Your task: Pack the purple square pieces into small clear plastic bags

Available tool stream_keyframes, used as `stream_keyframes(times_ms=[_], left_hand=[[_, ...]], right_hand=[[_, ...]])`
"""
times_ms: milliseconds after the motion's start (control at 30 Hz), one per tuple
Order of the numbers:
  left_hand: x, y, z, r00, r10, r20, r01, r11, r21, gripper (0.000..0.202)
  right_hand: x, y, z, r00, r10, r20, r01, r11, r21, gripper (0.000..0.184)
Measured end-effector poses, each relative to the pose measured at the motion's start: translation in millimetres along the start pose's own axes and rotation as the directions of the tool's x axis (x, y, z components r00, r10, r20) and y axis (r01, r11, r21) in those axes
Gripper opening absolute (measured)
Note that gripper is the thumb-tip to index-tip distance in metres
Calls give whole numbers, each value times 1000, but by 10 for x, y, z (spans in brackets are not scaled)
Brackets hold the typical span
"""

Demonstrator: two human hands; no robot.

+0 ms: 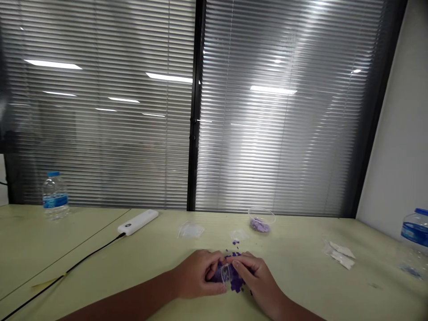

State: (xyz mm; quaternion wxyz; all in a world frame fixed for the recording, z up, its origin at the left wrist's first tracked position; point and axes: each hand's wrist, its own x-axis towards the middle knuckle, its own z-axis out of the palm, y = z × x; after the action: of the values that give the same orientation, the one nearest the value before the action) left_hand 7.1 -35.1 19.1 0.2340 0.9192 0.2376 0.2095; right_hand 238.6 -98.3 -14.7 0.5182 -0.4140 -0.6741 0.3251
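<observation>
A small clear plastic pouch-like thing point(226, 273) is between my two hands, its rim rounded and glinting. Purple material shows in or behind it; I cannot tell which. My left hand point(199, 273) is closed round its left side, thumb stretched along the near edge. From the right, my right hand point(256, 277) pinches its upper edge with thumb and fingers. Small flat purple pieces point(236, 284) lie on the table beneath and between the hands. A few more purple bits point(236, 242) are scattered just beyond the fingers.
Beyond my hands stand a clear round tub point(261, 217) with pale purple bits and flat clear plastic point(190, 230). A white power bank point(138, 222) with a black cable lies left. Water bottles stand at far left point(55, 198) and right point(414, 238). Crumpled white paper point(340, 255) lies right.
</observation>
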Motion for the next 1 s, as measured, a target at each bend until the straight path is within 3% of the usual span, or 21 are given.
stream_keyframes(times_ms=[133,233,333,433,633,867,1000], left_hand=[[-6,-40,26,999,-47,12,48,992,-117,40],[31,-149,54,991,-131,-9,122,945,-305,45],[96,-290,62,966,-239,-103,166,869,-466,48],[137,-378,59,955,-276,-109,175,819,-546,52],[94,-293,62,979,-197,-42,153,862,-484,50],[55,-197,53,988,-155,27,154,922,-355,55],[38,-201,57,989,-142,41,148,945,-292,52]], right_hand=[[-8,7,-32,996,5,-89,-7,1000,-27,46],[6,12,-104,983,-43,-180,16,989,-146,43],[38,32,-183,987,-73,-145,17,936,-351,30],[69,75,-214,996,-39,-75,-3,871,-491,22],[69,68,-170,998,-37,59,64,840,-539,35],[82,99,-182,998,-57,2,51,867,-495,18],[82,112,-174,996,-77,36,84,867,-491,24]])
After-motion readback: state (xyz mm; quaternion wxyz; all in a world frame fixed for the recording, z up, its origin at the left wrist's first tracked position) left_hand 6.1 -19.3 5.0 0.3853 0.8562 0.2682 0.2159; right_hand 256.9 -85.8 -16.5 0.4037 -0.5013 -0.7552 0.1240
